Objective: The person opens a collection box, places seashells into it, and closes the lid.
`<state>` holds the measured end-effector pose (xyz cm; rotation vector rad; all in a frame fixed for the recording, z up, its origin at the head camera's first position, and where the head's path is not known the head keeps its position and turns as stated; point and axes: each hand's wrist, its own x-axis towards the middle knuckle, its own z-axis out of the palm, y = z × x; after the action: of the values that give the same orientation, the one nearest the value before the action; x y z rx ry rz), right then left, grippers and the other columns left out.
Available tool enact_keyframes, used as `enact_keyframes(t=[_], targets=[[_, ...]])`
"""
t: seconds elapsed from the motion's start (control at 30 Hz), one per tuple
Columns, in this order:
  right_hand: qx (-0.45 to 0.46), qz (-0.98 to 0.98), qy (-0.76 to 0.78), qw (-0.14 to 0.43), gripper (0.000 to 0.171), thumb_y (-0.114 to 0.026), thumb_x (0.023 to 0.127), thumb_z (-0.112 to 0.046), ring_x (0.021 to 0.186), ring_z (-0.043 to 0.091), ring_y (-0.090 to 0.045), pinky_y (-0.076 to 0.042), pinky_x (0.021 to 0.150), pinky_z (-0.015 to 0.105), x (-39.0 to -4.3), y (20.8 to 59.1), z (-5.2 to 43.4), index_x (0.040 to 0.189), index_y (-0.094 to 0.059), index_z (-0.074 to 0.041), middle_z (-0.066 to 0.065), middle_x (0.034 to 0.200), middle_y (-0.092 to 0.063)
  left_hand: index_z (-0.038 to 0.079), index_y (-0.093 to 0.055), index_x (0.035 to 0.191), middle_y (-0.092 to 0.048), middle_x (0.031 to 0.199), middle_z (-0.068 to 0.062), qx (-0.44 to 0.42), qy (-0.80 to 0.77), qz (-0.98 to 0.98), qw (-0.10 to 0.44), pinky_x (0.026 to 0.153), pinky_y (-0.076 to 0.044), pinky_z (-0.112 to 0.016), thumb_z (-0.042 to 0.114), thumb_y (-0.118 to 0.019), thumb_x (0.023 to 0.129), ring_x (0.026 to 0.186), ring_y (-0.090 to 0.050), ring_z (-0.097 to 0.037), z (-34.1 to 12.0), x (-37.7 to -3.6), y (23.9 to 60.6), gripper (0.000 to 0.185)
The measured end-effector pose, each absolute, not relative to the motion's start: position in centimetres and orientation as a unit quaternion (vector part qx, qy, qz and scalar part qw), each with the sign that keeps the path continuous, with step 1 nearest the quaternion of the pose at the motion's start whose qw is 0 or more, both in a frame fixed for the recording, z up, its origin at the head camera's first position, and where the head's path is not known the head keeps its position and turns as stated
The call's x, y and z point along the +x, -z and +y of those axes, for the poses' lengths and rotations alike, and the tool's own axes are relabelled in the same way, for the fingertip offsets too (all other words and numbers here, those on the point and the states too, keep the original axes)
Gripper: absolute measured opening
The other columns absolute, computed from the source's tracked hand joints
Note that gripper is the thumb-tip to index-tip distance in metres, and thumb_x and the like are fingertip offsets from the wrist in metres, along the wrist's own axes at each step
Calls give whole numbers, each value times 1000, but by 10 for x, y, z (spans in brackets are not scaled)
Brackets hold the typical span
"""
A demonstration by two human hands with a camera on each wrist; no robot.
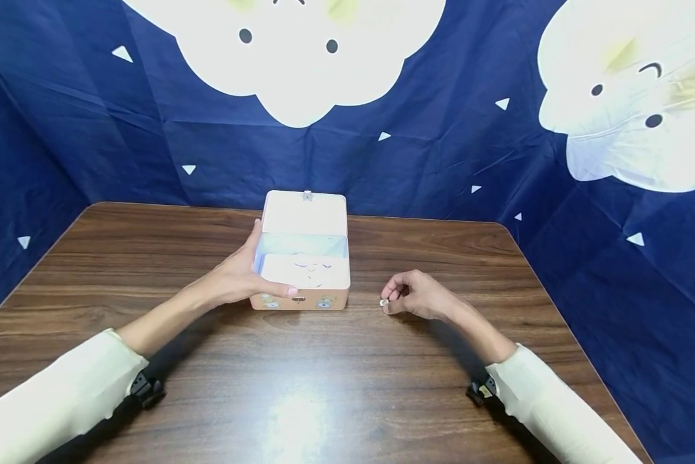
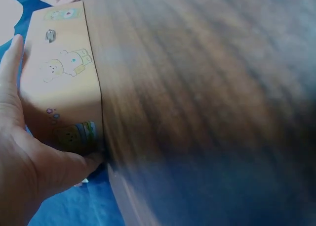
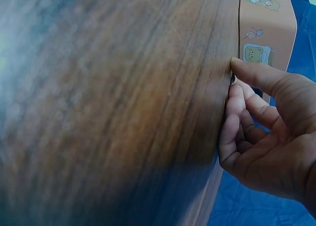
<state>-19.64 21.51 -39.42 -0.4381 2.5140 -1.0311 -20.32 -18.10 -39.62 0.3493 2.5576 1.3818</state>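
Observation:
A peach box [image 1: 336,298] with printed bears stands on the table, its hinged lid [image 1: 283,216] raised at the back. Inside lies a white surface with fine line drawings [image 1: 309,267]. My left hand [image 1: 237,277] holds the box at its left side, with the thumb across the front rim and the fingers spread toward the back. To the right of the box, my right hand [image 1: 420,296] pinches a small pale round piece [image 1: 384,302] between thumb and fingers, low over the tabletop. In the right wrist view only a glint of that piece [image 3: 233,80] shows, so its kind is unclear.
The brown wood-grain table [image 1: 208,399] reaches to a dark blue cloth backdrop [image 1: 429,161] printed with white clouds and small triangles. A bright glare [image 1: 298,412] lies near the table's front. Each sleeve has a black wrist camera [image 1: 146,388] at its cuff.

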Motion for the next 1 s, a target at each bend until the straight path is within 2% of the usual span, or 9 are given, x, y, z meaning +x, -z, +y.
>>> enact_keyframes(t=[0.17,0.33,0.47,0.57,0.7,0.87,1.0], targets=[[-157,901,356,192,18,-90,90,-10,85,13,-62,-51,74,20,-196,393,213,103,-79,-7,0,93,-73,31,21,180,-1,192,-11,133,-508,846,88,139,-18,-76,41,-110,73,176,-15,-41,-182,-201,399,169],[-153,903,353,189,17,-90,88,-11,83,13,-62,-51,72,21,-196,393,211,101,-79,-8,0,91,-72,34,8,182,-30,187,-11,155,-539,824,73,137,-24,-74,31,-111,72,167,-36,-38,-180,-202,402,162],[-149,909,344,184,16,-89,88,-13,82,12,-61,-51,73,22,-196,393,211,100,-80,-9,-1,90,-72,43,-1,181,-47,176,-8,170,-563,806,70,134,-30,-70,24,-111,71,156,-50,-36,-178,-204,404,157],[-149,911,340,179,18,-90,87,-14,83,12,-62,-51,74,22,-196,394,211,101,-80,-9,-2,91,-72,44,-4,180,-50,173,-7,173,-568,801,71,133,-33,-67,23,-111,71,153,-53,-35,-177,-205,405,155],[-151,909,350,166,22,-94,85,-13,82,12,-63,-51,72,20,-198,395,213,103,-82,-8,-1,92,-74,36,-3,182,-51,172,-8,169,-562,806,71,132,-34,-67,25,-111,71,153,-53,-36,-176,-204,403,155],[-150,910,354,155,17,-96,84,-14,78,9,-66,-53,68,20,-198,393,214,98,-88,-10,-1,86,-80,32,-3,182,-50,171,-8,160,-556,812,71,132,-35,-66,27,-111,71,153,-53,-36,-177,-204,401,155],[-144,905,364,168,15,-95,84,-12,77,8,-65,-52,67,20,-199,394,213,97,-87,-8,-2,83,-79,31,-5,182,-51,170,-9,161,-557,812,73,132,-35,-65,26,-111,71,152,-53,-36,-177,-204,402,153]])
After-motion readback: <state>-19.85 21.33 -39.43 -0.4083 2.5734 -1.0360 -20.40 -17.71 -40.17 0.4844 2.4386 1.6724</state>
